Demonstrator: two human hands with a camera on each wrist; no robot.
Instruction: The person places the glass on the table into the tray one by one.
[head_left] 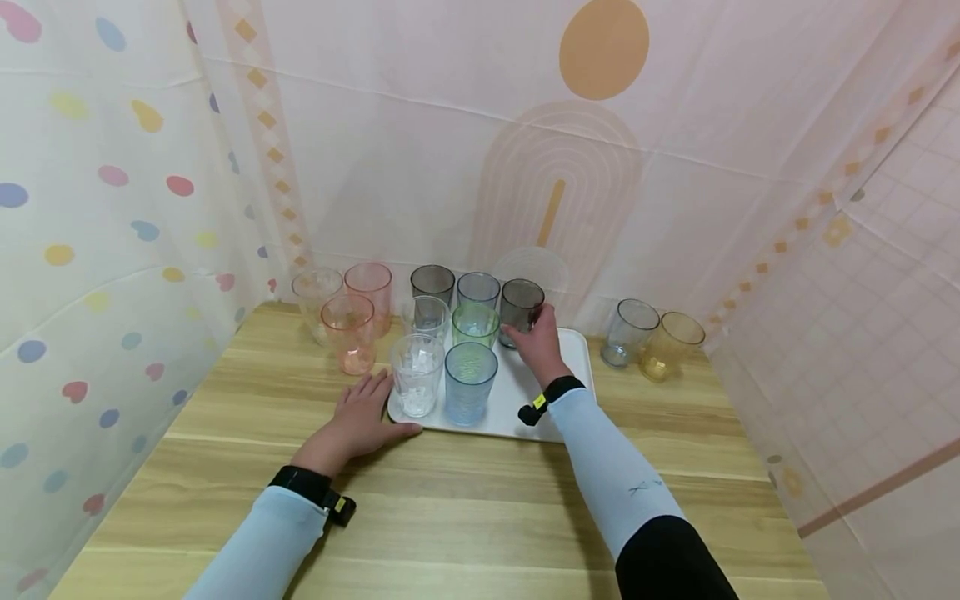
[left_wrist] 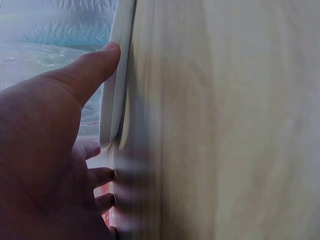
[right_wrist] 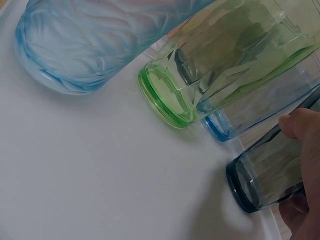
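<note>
My right hand [head_left: 543, 348] grips a dark grey glass [head_left: 517, 307] at the back right of the white tray [head_left: 517, 400]. In the right wrist view, thumb and fingers pinch the sides of that glass, its base close over the tray. My left hand [head_left: 362, 421] rests at the tray's front left corner, fingers spread on the table and thumb along the rim. Beside the right hand stand a green glass [head_left: 475, 323] and a pale blue glass [head_left: 478, 287]. At the tray's front are a clear glass [head_left: 417, 379] and a textured blue glass [head_left: 470, 385].
Another dark glass [head_left: 432, 282] and a clear glass [head_left: 427, 315] stand in the tray's left rows. Left of the tray are two pink glasses and a clear one [head_left: 315, 304]. To its right stand a bluish glass [head_left: 628, 333] and an amber glass [head_left: 671, 346]. Curtains [head_left: 390, 167] border the wooden table [head_left: 450, 517].
</note>
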